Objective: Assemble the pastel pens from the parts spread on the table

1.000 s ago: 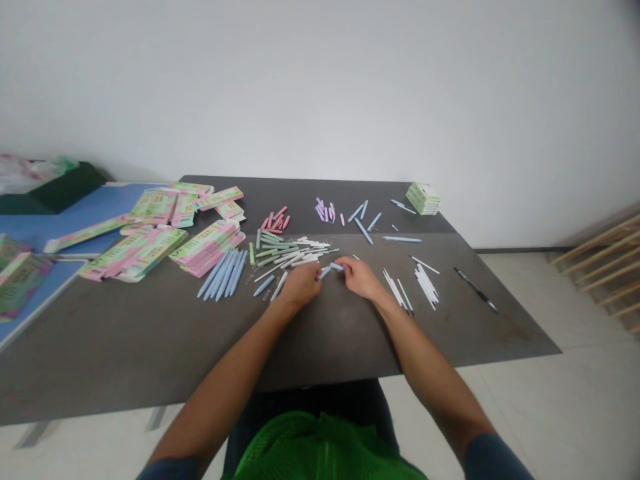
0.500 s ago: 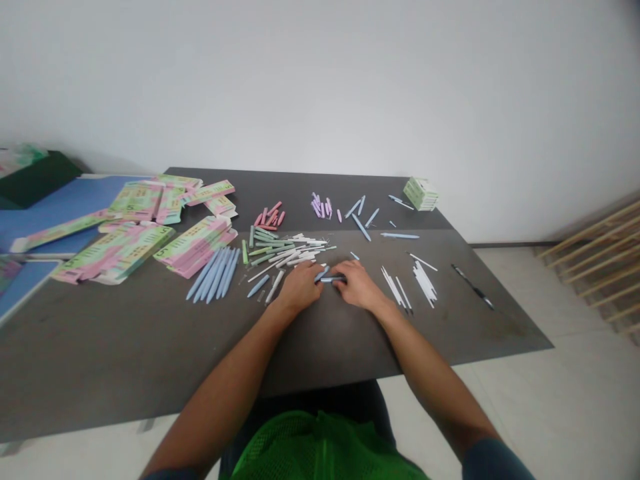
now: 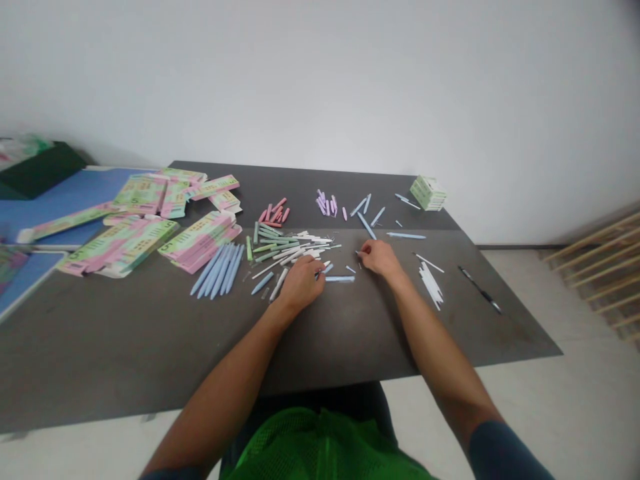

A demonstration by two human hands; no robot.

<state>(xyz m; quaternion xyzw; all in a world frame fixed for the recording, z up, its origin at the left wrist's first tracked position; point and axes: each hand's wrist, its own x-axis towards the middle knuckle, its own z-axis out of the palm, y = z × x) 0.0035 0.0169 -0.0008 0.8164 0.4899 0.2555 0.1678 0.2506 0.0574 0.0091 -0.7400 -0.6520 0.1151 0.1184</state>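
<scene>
My left hand [image 3: 301,281] rests on the dark table [image 3: 150,347] with fingers closed on the end of a light blue pen [image 3: 339,278] that lies pointing right. A little farther back, my right hand [image 3: 380,257] pinches a small part at its fingertips, too small to name. A heap of white, green and blue pen parts [image 3: 287,248] lies just behind my left hand. A row of blue pen barrels [image 3: 219,269] lies to its left. White refills [image 3: 431,283] lie right of my right arm.
Flat pink-and-green packaging cards [image 3: 150,230] are stacked at the left. Pink parts [image 3: 274,215], purple parts [image 3: 326,204] and loose blue pieces [image 3: 370,220] lie farther back. A small card stack [image 3: 427,192] sits at the far right corner. A black pen [image 3: 479,290] lies near the right edge.
My hands, joined on the blue pen before, have parted. The right hand let go and moved back and right to pinch a small piece. The left hand stays on the pen.
</scene>
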